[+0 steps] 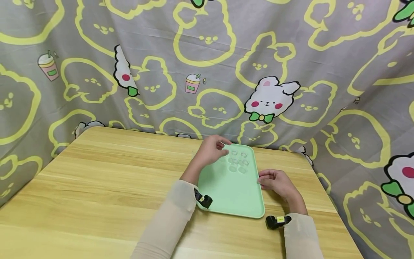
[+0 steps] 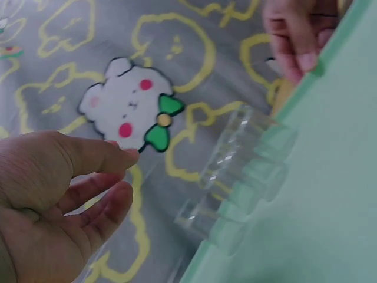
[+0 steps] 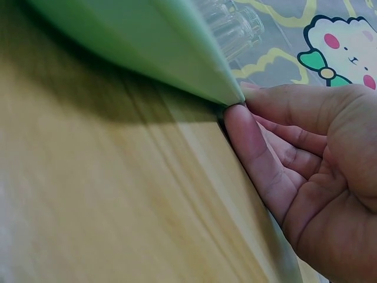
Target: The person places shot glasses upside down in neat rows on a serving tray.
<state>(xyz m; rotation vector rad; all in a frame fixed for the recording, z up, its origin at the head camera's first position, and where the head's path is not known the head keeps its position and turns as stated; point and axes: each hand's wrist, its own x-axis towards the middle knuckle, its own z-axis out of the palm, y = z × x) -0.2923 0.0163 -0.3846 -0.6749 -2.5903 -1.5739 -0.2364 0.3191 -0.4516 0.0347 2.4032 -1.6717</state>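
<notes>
A pale green tray (image 1: 236, 194) lies at the right of the wooden table. Several small clear cups (image 1: 242, 169) stand grouped on its far half; they also show near the rim in the left wrist view. My right hand (image 1: 275, 181) pinches the tray's right edge between thumb and fingers, as the right wrist view shows close up. Over the tray's far left side hangs my left hand (image 1: 211, 149), beside the cups. Its thumb and fingers are apart, loosely bent, with nothing between them in the left wrist view. Part of the tray's left edge is hidden behind that forearm.
The wooden table (image 1: 106, 187) stretches left of the tray. Behind it hangs a grey curtain (image 1: 155, 36) with yellow cartoon outlines, close to the table's far edge and round both sides. Black cameras are strapped to both wrists.
</notes>
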